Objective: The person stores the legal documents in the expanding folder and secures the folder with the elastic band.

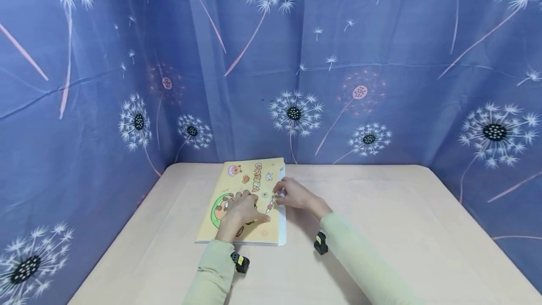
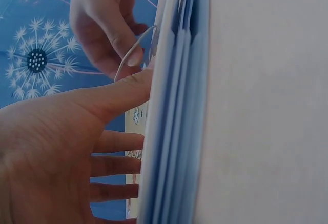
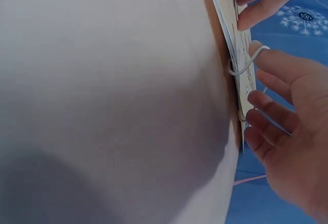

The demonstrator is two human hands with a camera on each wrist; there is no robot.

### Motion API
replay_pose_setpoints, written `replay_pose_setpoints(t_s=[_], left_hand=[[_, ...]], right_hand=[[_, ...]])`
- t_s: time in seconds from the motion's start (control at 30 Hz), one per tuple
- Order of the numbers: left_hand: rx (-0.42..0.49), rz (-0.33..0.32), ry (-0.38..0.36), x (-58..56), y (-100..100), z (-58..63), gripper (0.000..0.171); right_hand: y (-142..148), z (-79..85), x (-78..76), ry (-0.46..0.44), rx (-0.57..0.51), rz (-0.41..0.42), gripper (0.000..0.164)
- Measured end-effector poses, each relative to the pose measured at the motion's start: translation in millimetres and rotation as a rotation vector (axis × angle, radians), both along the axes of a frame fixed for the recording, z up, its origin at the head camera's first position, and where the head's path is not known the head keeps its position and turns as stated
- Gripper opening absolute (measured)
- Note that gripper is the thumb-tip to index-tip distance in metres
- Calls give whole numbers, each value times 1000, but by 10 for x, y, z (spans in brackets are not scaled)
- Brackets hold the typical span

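A yellow file folder (image 1: 250, 173) printed with cartoon capybaras lies on the table, its pocketed side facing right. My left hand (image 1: 243, 211) rests on the cover with fingers spread and the thumb toward the right edge. At that edge my right hand (image 1: 292, 194) holds a thin white elastic cord (image 3: 249, 69) with bent fingers. The cord loops out from the folder's edge and round a fingertip in the right wrist view. A round clear button (image 1: 265, 195) sits on the cover just left of the right fingertips. Layered bluish pockets (image 2: 177, 111) show along the edge in the left wrist view.
The pale table (image 1: 381, 229) extends on both sides of the folder. A blue curtain (image 1: 330, 107) with dandelion prints hangs behind the table and along its sides. Black wrist cameras sit at the left cuff (image 1: 220, 258) and right cuff (image 1: 334, 225).
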State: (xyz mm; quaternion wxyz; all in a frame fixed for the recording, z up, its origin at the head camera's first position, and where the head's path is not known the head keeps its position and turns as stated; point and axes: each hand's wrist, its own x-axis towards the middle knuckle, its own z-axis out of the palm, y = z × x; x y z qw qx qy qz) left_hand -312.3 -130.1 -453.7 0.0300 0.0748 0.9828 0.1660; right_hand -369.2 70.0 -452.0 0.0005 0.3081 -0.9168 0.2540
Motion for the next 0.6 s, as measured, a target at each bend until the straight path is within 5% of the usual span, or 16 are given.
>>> replay_pose_setpoints(t_s=[0.23, 0.6], left_hand=[[3, 8, 12, -7, 1, 8, 78], [5, 0, -8, -16, 49, 6, 80]], right_hand=[[-79, 83, -52, 16, 173, 49, 33], [-161, 34, -98, -16, 291, -20, 43]])
